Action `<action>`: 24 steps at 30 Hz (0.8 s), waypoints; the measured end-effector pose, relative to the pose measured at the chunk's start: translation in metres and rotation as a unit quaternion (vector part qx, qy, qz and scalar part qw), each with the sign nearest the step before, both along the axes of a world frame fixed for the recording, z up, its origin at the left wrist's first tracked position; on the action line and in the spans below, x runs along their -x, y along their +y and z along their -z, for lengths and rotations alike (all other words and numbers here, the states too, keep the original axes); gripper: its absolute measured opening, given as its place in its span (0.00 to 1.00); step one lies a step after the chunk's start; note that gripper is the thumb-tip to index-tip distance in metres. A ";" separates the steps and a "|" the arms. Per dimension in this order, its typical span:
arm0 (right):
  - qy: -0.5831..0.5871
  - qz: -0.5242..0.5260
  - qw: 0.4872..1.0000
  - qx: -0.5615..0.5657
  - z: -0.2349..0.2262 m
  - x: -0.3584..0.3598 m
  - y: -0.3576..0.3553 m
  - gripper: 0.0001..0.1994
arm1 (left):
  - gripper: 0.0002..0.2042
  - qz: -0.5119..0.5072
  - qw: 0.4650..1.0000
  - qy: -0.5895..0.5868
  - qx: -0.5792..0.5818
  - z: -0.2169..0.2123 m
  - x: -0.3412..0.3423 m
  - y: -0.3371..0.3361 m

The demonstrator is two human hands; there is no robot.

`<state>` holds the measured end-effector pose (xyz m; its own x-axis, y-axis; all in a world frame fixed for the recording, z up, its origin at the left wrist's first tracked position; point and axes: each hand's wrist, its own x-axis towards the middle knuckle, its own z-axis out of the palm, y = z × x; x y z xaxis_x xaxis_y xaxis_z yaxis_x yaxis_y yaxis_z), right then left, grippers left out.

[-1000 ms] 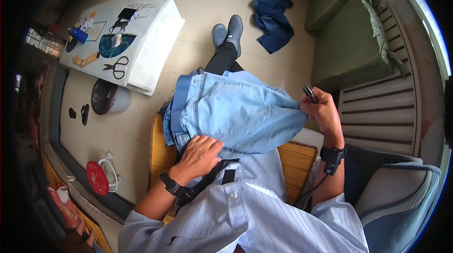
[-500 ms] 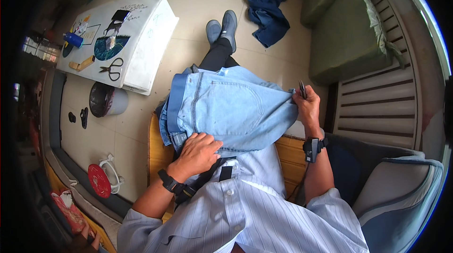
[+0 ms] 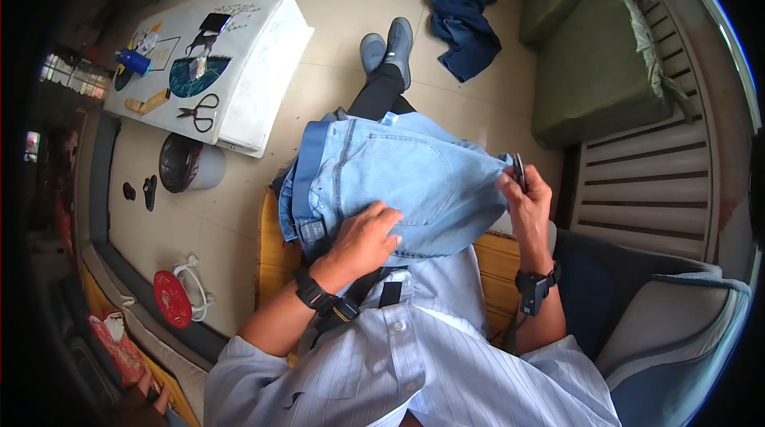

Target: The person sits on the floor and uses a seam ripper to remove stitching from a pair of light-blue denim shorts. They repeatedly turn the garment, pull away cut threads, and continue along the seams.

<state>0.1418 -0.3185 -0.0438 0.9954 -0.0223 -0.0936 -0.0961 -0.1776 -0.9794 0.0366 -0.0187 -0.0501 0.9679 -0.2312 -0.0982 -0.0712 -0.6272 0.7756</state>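
A light-blue denim garment (image 3: pixel 414 180) lies across my lap, its darker waistband (image 3: pixel 311 168) on the left and a stitched pocket facing up. My left hand (image 3: pixel 366 237) rests on top of the cloth near its lower left, fingers loosely bent and a little apart. At the garment's right end, my right hand (image 3: pixel 527 197) pinches the drawn-out edge of the denim. A slim, dark metal tool (image 3: pixel 519 170) also sticks up from that hand; its lower part is hidden by the fingers. The fabric is stretched toward the right hand.
On a white table (image 3: pixel 267 68) at the left lie black scissors (image 3: pixel 199 113), a yellow block-like object (image 3: pixel 149 102) and a blue container (image 3: pixel 134 61). A bin (image 3: pixel 207 167) stands below. Dark-blue denim (image 3: pixel 464 25) lies on the floor; green-covered bundles (image 3: pixel 606 68) sit on a slatted bench (image 3: pixel 645 188).
My left hand has slid from the garment's near edge up and to the right onto the cloth. The right hand keeps its hold at the right end. The whole view has shifted slightly.
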 end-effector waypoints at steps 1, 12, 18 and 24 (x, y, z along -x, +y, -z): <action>0.036 -0.018 0.999 -0.028 -0.003 0.007 0.002 0.08 | 0.13 -0.006 1.000 -0.002 0.004 0.003 0.000 -0.001; 0.199 -0.071 0.973 -0.094 0.024 0.082 0.033 0.15 | 0.16 -0.005 0.851 0.425 0.309 0.040 0.048 -0.009; 0.205 -0.063 0.969 -0.123 0.012 0.089 0.036 0.15 | 0.21 -0.169 0.716 0.527 0.425 0.043 0.055 -0.007; 0.151 -0.150 0.977 0.013 0.032 0.094 0.031 0.14 | 0.16 -0.286 0.677 0.403 0.546 0.050 0.056 -0.026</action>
<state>0.0478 -0.2874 -0.0757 0.8848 0.2600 -0.3866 -0.3190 -0.2668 -0.9094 -0.0198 -0.0446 -0.1004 0.6638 -0.2018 -0.7202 0.6628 0.6048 0.4415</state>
